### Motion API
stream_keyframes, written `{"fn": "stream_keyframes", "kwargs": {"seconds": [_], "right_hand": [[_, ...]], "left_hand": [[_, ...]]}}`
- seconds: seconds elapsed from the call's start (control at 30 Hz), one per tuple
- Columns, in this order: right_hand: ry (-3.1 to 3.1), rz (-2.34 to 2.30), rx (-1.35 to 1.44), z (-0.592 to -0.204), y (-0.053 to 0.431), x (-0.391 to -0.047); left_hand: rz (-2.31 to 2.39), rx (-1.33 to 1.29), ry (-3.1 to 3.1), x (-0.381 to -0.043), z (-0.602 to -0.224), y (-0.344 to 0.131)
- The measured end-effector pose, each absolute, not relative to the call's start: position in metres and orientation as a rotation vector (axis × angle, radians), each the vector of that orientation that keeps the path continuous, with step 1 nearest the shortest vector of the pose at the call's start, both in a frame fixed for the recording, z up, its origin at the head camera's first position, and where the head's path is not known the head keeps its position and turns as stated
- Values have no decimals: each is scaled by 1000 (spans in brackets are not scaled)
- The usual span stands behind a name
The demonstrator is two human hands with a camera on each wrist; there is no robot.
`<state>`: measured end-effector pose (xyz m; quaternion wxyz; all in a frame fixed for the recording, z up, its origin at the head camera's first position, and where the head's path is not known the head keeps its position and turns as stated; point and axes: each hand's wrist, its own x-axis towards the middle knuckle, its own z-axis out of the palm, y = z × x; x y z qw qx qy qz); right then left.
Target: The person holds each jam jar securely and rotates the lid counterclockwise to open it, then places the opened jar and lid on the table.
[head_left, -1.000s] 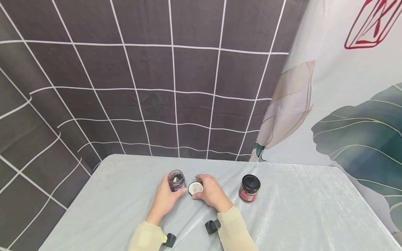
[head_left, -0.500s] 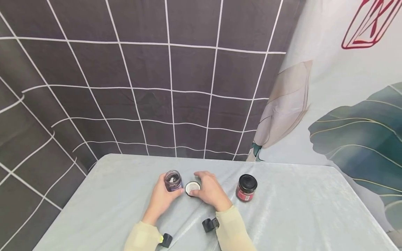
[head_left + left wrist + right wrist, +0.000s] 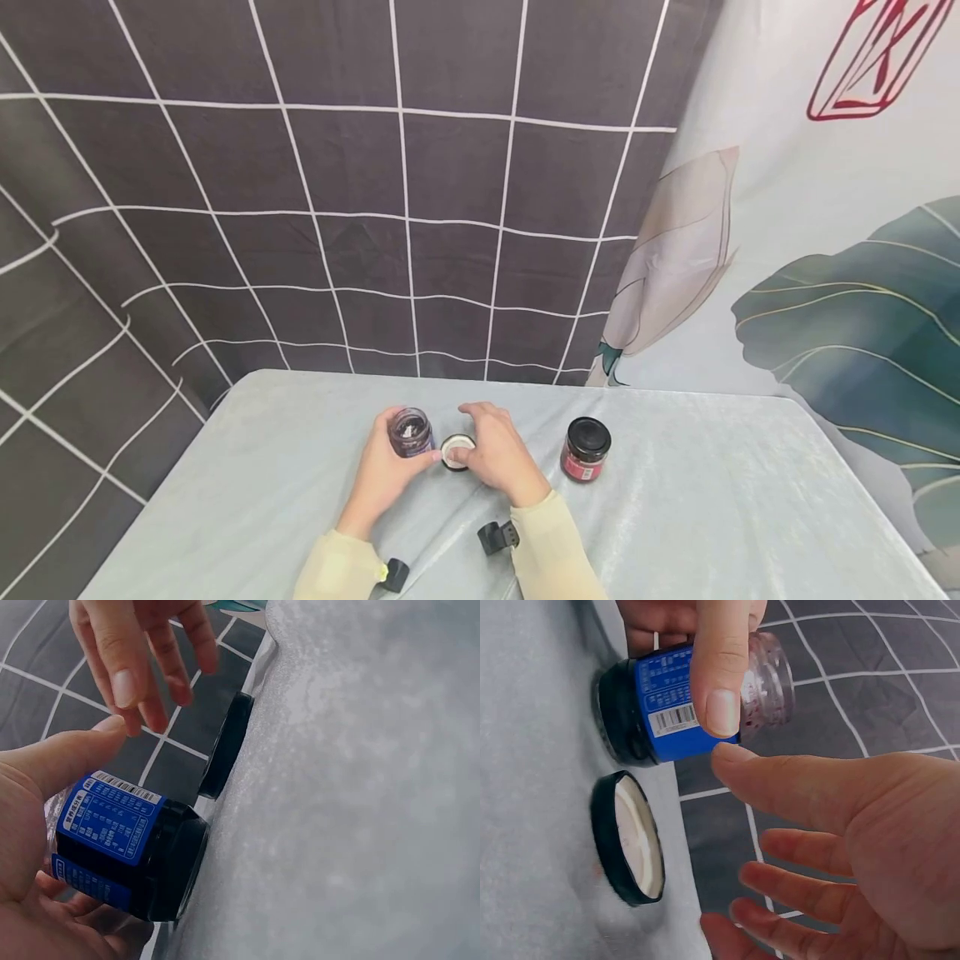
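Note:
My left hand [image 3: 381, 467] grips a glass jar [image 3: 410, 427] with a blue label [image 3: 116, 817], its fingers round one side and the thumb along the other. The jar stands upright without its lid, and dark contents show through its mouth. Beside it, a dark lid [image 3: 630, 836] lies on the cloth with its white inside facing up. Over this lid hovers my right hand [image 3: 501, 454], fingers spread and holding nothing; in the right wrist view its thumb is apart from the lid and near the left thumb.
To the right stands a second jar [image 3: 587, 450] with a black lid and a red label, closed. A pale cloth [image 3: 720, 500] covers the table. Behind it hang a dark grid-patterned curtain [image 3: 345, 167] and a white printed one [image 3: 675, 333].
A second ago the right hand pinched the lid at its edge; it has let go, and the lid now lies beside the jar. The left hand still holds the jar. The head view shifted slightly.

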<state>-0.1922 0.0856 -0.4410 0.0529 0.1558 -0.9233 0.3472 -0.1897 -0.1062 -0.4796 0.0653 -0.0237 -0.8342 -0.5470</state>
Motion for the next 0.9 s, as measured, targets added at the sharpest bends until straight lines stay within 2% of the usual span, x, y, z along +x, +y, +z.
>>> {"fn": "stream_keyframes", "kwargs": {"seconds": [0.43,0.9], "right_hand": [[-2760,932,431,-429,92,-182],[-2636,834,507,-421,96,-173]], "left_hand": [[-1711,-90,-2437,-186,-471,-106],[-1650,-39,-2459,-177,-457,-110]]}}
